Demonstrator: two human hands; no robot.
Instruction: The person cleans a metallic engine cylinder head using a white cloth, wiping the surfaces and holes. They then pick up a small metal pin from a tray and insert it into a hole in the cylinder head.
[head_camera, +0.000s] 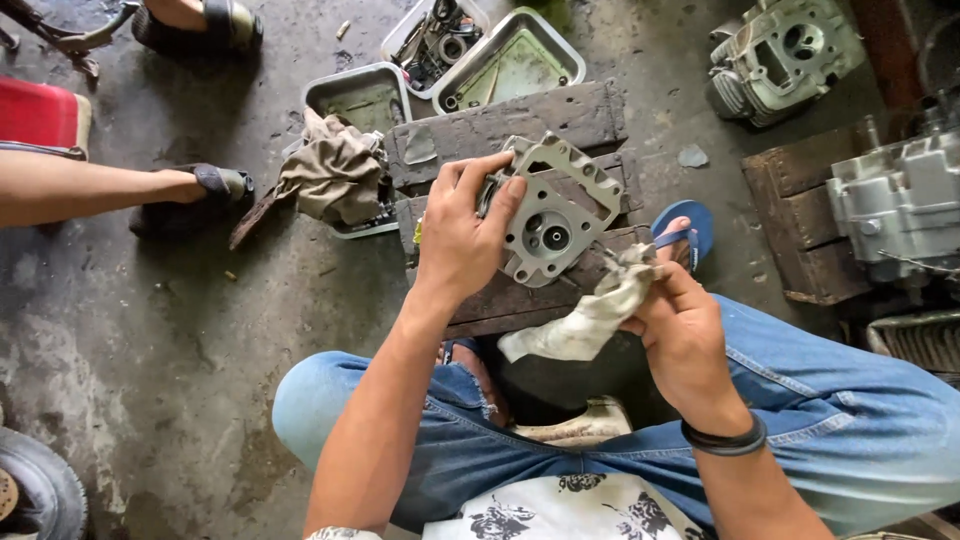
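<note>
- The grey metal cylinder head (555, 215) was held up above the wooden block (500, 130), tilted so that its flat face with the round ports looked toward the person
- The left hand (465, 235) was closed around the left edge of the cylinder head, the thumb on the near face and the fingers wrapped over the top rim
- The right hand (685, 335) was closed on a dirty white rag (590, 310), and the bunched tip of the rag touched the lower right corner of the cylinder head
- To wipe well, I judged that the left hand should grip firmly, because the part looked heavy and its edges sharp; the rag should be pressed into the corners and ports, not only over the flat face
- A slip could drop the part on the wooden block or on the foot in the blue sandal (690, 225) just beside
- Farther away, metal trays (365, 95) with small parts stood on the concrete floor (150, 330), a brown cloth (335, 170) lay by them, and an engine block (900, 200) stood at the right
- Another person's foot (205, 185) rested at the left, well apart
</note>
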